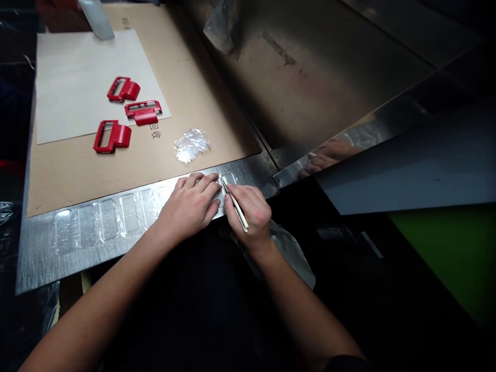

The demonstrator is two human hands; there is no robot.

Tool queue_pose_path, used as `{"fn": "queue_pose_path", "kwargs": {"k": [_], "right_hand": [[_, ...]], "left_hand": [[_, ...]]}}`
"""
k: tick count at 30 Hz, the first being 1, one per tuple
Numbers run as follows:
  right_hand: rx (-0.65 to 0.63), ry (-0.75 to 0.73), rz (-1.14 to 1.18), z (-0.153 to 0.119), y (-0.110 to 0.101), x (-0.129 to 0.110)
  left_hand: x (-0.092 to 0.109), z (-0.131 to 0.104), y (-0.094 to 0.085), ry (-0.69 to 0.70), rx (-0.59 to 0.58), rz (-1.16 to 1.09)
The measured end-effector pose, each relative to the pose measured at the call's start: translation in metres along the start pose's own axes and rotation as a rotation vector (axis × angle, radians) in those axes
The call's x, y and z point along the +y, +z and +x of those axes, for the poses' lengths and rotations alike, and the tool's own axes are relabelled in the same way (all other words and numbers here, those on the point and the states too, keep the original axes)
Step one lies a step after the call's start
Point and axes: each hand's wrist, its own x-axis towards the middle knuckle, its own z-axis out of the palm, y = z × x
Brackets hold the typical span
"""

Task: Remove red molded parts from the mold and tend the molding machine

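My right hand [250, 212] grips a slim cream-coloured pen-like tool [238, 211]; its tip meets the row of clear rectangular film pieces [129, 212] at the right end. Whether the tool is a knife or tweezers I cannot tell. My left hand [191, 204] lies palm down over the film row just left of the tip, fingers stretched out, hiding part of the pieces. Beneath them is a brushed metal surface [42, 274]. Beyond the hands, a small heap of crinkled clear film [191, 145] rests on the cardboard [155, 165].
Three red plastic frames [112, 136] lie at the left, partly on a pale sheet [77, 77]. On the right rises a shiny metal panel [329, 88] with a reflective lower edge. A crumpled pale bag [292, 253] hangs below the right wrist.
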Motion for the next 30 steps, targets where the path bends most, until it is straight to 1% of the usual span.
{"fn": "queue_pose_path", "kwargs": {"k": [3,7,12,20,25,30], "right_hand": [[0.003,-0.035,-0.020,-0.001,-0.002,-0.001],[-0.028,-0.047,-0.008,-0.003,-0.011,-0.006],[-0.058,-0.030,0.014,-0.007,-0.023,-0.014],[-0.087,-0.005,0.030,-0.015,-0.037,-0.023],[-0.101,-0.002,0.031,-0.019,-0.044,-0.032],[-0.111,0.013,0.021,-0.023,-0.049,-0.038]], "left_hand": [[0.000,0.001,0.001,-0.006,0.008,-0.008],[0.000,0.001,0.001,-0.009,0.018,-0.026],[0.000,0.000,0.002,-0.008,0.023,-0.020],[0.000,0.000,0.002,-0.012,0.033,-0.016],[0.000,-0.001,0.003,-0.004,0.033,0.005],[0.001,-0.001,0.003,0.016,0.005,0.057]]}}
